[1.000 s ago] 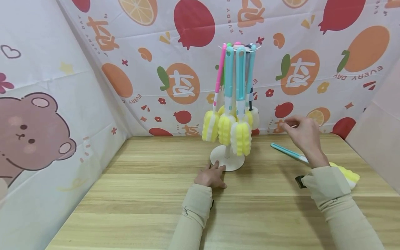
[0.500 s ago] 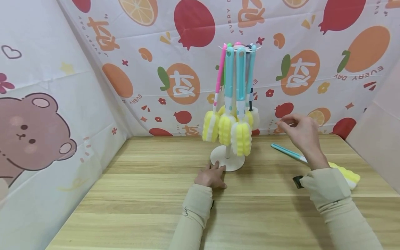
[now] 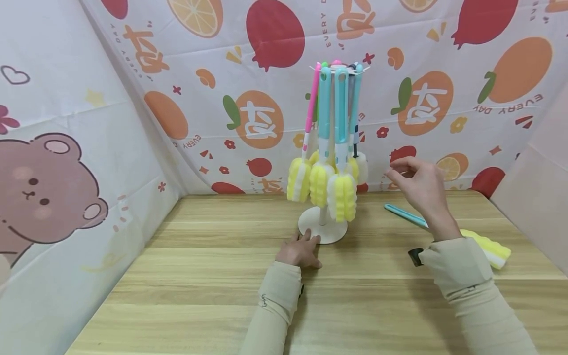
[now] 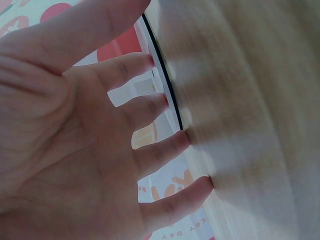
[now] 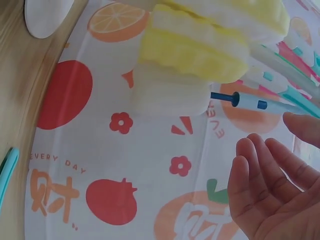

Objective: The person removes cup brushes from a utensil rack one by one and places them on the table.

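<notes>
A white stand with a round base (image 3: 306, 228) bears several hanging sponge brushes, with pink, green, teal and dark handles. My left hand (image 3: 298, 251) lies on the table with fingers spread, fingertips at the base's near rim; the left wrist view shows them along that edge. In the air right of the stand is my right hand (image 3: 423, 190), fingers loosely bent and holding nothing. The right wrist view shows its thumb apart from the fingers, close to a dark-blue and white handle (image 5: 250, 101) with a white sponge (image 5: 170, 92). Yellow-and-white sponge heads (image 3: 343, 197) hang at the front.
Under my right forearm lies another brush, its teal handle (image 3: 404, 215) and yellow-and-white sponge (image 3: 488, 246) showing on either side. Fruit-printed cloth (image 3: 199, 113) backs the wooden table (image 3: 199, 286), and a bear-printed cloth (image 3: 49, 113) stands at the left.
My right hand has shifted slightly left and up, toward the stand, uncovering more of the lying brush's sponge. The left hand and the stand have stayed in place.
</notes>
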Demonstrator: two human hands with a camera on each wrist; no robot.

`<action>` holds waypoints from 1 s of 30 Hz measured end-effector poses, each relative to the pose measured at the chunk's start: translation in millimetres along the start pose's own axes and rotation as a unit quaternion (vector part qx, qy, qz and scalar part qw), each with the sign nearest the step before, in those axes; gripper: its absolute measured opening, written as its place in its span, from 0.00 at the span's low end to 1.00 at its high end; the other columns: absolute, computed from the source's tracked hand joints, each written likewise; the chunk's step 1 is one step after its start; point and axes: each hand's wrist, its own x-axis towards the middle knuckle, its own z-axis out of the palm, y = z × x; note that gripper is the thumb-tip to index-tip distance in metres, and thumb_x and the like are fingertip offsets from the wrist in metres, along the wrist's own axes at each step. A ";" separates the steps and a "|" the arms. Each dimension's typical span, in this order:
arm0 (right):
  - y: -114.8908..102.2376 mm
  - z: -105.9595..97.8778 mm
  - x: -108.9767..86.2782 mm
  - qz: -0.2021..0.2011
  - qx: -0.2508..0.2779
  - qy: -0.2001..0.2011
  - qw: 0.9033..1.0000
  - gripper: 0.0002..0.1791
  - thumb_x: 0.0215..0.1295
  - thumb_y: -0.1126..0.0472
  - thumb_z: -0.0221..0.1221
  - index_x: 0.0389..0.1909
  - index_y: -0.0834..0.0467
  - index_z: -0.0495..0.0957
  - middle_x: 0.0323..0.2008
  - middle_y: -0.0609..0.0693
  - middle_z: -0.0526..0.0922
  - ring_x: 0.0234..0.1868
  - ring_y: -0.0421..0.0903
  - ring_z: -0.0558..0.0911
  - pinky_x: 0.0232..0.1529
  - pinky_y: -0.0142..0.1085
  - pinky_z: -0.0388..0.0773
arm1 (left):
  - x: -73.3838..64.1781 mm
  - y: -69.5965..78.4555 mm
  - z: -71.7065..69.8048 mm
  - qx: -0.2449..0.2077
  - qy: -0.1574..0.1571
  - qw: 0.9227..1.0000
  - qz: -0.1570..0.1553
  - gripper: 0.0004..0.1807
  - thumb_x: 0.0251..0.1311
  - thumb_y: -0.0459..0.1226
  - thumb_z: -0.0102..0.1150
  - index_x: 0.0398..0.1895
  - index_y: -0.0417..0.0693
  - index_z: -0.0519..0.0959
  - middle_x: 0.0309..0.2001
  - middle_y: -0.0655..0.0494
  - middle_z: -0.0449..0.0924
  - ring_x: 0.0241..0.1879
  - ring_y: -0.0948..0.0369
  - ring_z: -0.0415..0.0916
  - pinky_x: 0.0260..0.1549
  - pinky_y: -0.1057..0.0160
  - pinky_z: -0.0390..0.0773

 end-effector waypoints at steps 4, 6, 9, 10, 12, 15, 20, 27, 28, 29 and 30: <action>-3.9 0.6 0.3 -0.003 0.001 0.001 1.000 0.17 0.71 0.57 0.63 0.49 0.68 0.83 0.39 0.61 0.83 0.37 0.50 0.75 0.31 0.24 0.69 | 0.9 -0.6 0.4 -0.003 -0.002 1.000 0.000 0.40 0.63 0.47 0.69 0.77 0.56 0.65 0.80 0.51 0.53 0.78 0.47 0.45 0.70 0.36 0.52; -5.1 1.2 0.5 -0.004 0.002 0.002 1.000 0.18 0.71 0.57 0.63 0.49 0.68 0.83 0.39 0.62 0.84 0.37 0.50 0.76 0.31 0.24 0.69 | 1.3 -0.8 0.9 -0.003 -0.002 1.000 -0.001 0.40 0.63 0.47 0.69 0.77 0.56 0.65 0.79 0.51 0.53 0.78 0.47 0.45 0.70 0.36 0.52; -7.4 2.8 0.6 -0.010 0.004 0.001 1.000 0.18 0.70 0.57 0.64 0.50 0.68 0.83 0.40 0.62 0.84 0.37 0.51 0.76 0.32 0.22 0.69 | 1.0 -0.6 0.7 -0.004 -0.004 1.000 -0.003 0.39 0.63 0.47 0.68 0.77 0.56 0.65 0.80 0.51 0.53 0.78 0.47 0.46 0.70 0.37 0.51; -8.4 3.6 0.7 -0.013 0.005 0.002 1.000 0.18 0.70 0.58 0.64 0.50 0.68 0.83 0.41 0.63 0.84 0.37 0.51 0.76 0.32 0.22 0.70 | 0.5 -0.4 0.5 -0.005 -0.004 1.000 -0.003 0.39 0.63 0.47 0.68 0.77 0.56 0.65 0.79 0.51 0.53 0.78 0.47 0.46 0.70 0.37 0.52; -10.8 5.3 0.6 -0.019 0.012 0.003 1.000 0.17 0.70 0.59 0.64 0.51 0.68 0.83 0.41 0.63 0.84 0.37 0.51 0.77 0.32 0.21 0.70 | 0.1 -0.3 0.2 -0.007 -0.004 1.000 -0.003 0.39 0.63 0.46 0.68 0.77 0.55 0.65 0.79 0.51 0.53 0.78 0.47 0.46 0.70 0.37 0.52; -14.6 8.1 1.0 -0.027 0.023 0.003 0.999 0.16 0.69 0.60 0.65 0.50 0.69 0.83 0.41 0.62 0.85 0.36 0.50 0.77 0.32 0.21 0.71 | -0.4 -0.4 0.0 -0.007 -0.003 1.000 -0.002 0.39 0.63 0.47 0.68 0.77 0.56 0.65 0.80 0.51 0.53 0.78 0.47 0.46 0.70 0.37 0.52; -20.0 11.1 1.9 -0.035 0.038 0.000 0.999 0.15 0.69 0.62 0.64 0.49 0.69 0.84 0.40 0.61 0.84 0.36 0.50 0.77 0.33 0.21 0.72 | 0.8 -0.9 0.5 -0.010 -0.001 1.000 0.000 0.40 0.62 0.47 0.69 0.77 0.57 0.65 0.80 0.52 0.53 0.78 0.47 0.45 0.70 0.36 0.52; -25.4 13.6 2.0 -0.039 0.047 -0.007 0.998 0.13 0.69 0.63 0.64 0.48 0.68 0.84 0.40 0.62 0.85 0.35 0.51 0.77 0.34 0.22 0.72 | 1.2 -1.4 0.4 -0.013 -0.003 1.000 0.001 0.40 0.62 0.47 0.69 0.77 0.57 0.65 0.80 0.51 0.52 0.78 0.46 0.44 0.70 0.35 0.50; -25.9 14.2 2.1 -0.039 0.047 -0.008 0.998 0.13 0.69 0.63 0.64 0.48 0.68 0.84 0.39 0.61 0.85 0.35 0.51 0.77 0.33 0.22 0.72 | 1.8 -1.8 0.9 -0.013 -0.003 1.000 0.000 0.40 0.62 0.47 0.69 0.77 0.57 0.65 0.80 0.51 0.52 0.78 0.46 0.44 0.70 0.36 0.50; -26.4 14.9 2.1 -0.040 0.048 -0.008 0.998 0.13 0.69 0.63 0.64 0.48 0.68 0.84 0.39 0.61 0.85 0.35 0.50 0.77 0.33 0.22 0.72 | 2.2 -2.1 1.2 -0.012 -0.003 1.000 0.000 0.40 0.62 0.47 0.69 0.77 0.56 0.65 0.80 0.51 0.52 0.78 0.46 0.44 0.70 0.36 0.51; -27.1 15.5 2.2 -0.040 0.049 -0.008 0.998 0.12 0.69 0.64 0.64 0.47 0.68 0.85 0.39 0.61 0.85 0.34 0.50 0.77 0.32 0.23 0.72 | 2.1 -2.1 1.1 -0.012 -0.004 1.000 0.000 0.40 0.62 0.47 0.69 0.77 0.56 0.65 0.80 0.51 0.52 0.78 0.46 0.44 0.70 0.36 0.51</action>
